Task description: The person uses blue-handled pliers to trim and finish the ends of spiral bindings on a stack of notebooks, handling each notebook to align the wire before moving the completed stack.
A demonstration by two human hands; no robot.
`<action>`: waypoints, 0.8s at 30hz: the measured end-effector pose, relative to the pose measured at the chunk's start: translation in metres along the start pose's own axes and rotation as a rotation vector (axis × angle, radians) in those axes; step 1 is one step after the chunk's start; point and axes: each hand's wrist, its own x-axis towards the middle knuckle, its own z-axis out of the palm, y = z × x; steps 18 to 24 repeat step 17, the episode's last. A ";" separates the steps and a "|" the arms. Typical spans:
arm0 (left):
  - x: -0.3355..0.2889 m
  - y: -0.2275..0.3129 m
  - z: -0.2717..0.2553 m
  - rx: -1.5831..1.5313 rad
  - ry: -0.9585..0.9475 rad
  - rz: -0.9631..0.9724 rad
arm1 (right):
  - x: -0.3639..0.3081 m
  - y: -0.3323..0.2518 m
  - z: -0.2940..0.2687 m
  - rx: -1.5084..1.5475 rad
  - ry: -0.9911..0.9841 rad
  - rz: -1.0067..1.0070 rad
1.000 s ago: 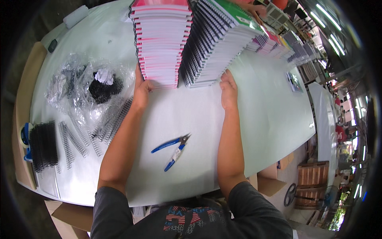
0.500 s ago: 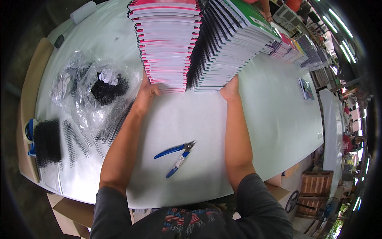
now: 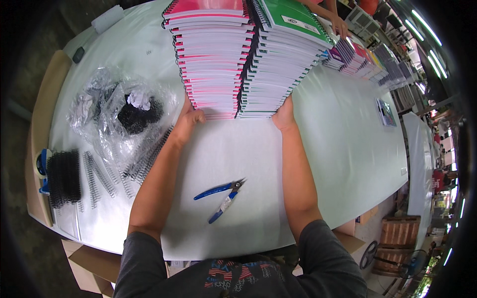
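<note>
Two tall stacks of spiral notebooks stand side by side at the far middle of the table, one with pink covers [image 3: 213,64] and one with green covers [image 3: 280,64]. My left hand [image 3: 189,120] grips the lower left side of the pink stack, its thumb bent near the front and its other fingers hidden. Against the lower right side of the green stack is my right hand [image 3: 284,116], its fingers mostly behind the notebooks. Blue-handled cutters [image 3: 221,194] lie with handles spread on the white table between my forearms.
Left of my arm lie a clear plastic bag [image 3: 107,119] with black coils, loose wire spirals [image 3: 94,176], a bundle of black coils [image 3: 64,179] and a blue tape dispenser [image 3: 43,171]. Beyond the green stack, another person's hand [image 3: 339,26] is near more notebook stacks [image 3: 355,62].
The green stack, which leaned to the right, now stands straighter and closer against the pink one. My right hand has shifted slightly left. The other person's hand shows more fully.
</note>
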 end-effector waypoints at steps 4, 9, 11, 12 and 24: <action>-0.003 -0.004 -0.009 0.011 0.012 0.020 | 0.000 0.001 0.012 0.002 0.047 0.031; -0.005 0.006 0.002 -0.053 0.034 0.103 | -0.005 0.005 -0.001 0.053 0.025 0.011; -0.004 0.010 0.001 -0.162 -0.029 0.043 | -0.006 0.002 -0.003 0.035 0.005 0.006; -0.004 0.010 0.001 -0.178 -0.023 0.087 | -0.006 0.003 -0.003 0.070 -0.010 -0.003; 0.002 -0.003 -0.031 -0.260 -0.033 0.111 | -0.005 0.031 -0.001 0.096 -0.099 -0.032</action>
